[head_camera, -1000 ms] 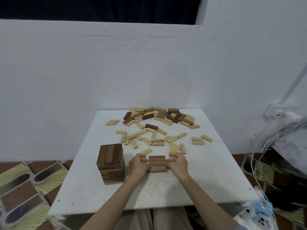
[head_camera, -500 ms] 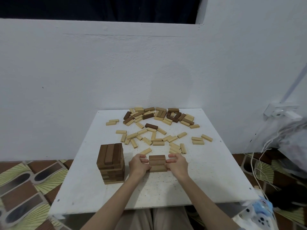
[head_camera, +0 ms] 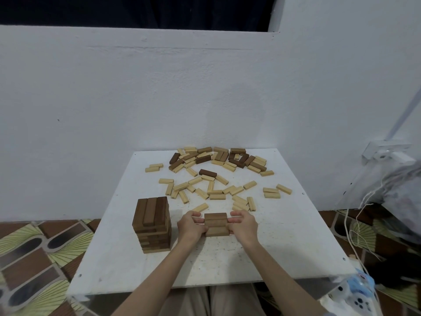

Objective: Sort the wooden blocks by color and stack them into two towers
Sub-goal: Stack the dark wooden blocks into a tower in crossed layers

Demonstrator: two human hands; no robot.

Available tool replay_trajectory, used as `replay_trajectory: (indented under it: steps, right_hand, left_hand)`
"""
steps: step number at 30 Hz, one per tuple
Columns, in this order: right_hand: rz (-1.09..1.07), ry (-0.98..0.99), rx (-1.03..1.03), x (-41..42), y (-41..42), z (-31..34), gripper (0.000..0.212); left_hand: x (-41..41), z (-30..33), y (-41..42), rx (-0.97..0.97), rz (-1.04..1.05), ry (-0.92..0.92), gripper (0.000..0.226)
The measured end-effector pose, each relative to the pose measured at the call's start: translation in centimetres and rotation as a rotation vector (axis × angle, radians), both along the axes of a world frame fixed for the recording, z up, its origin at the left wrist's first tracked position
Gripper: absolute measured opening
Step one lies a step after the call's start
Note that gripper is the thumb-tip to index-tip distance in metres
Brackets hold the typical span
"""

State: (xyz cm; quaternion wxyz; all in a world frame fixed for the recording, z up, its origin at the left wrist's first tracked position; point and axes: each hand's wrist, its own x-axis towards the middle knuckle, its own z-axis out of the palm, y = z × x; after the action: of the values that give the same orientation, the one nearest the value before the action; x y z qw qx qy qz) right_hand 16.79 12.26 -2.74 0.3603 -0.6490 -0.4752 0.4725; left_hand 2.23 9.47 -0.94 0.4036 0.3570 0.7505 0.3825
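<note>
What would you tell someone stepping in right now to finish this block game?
Left hand and right hand squeeze a row of three dark blocks between them, near the front of the white table.
Done: the dark tower stands several layers high, left of the hands.
Left: set this row on the dark tower, gather the dark blocks mixed into the far pile, then build the whole light tower from the scattered light blocks.

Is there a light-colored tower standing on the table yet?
No: only the dark tower stands; the light blocks lie scattered, and both hands squeeze a dark three-block row.
</note>
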Motion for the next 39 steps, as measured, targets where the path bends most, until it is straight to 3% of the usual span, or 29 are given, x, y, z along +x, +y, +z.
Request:
replay_trajectory:
  steps: [23,39]
  right_hand:
    - [-0.011,0.028,-0.023,-0.2,-0.3,0.7,0.032]
    - [-0.032,0.096,0.058,0.6,0.0,3.7,0.032]
  left_hand:
    - [0.1,0.8,-0.5,-0.005,0.006,0.017,0.039]
    - [0.4,3.6,-0.2,0.117,-0.003,-0.049,0.04]
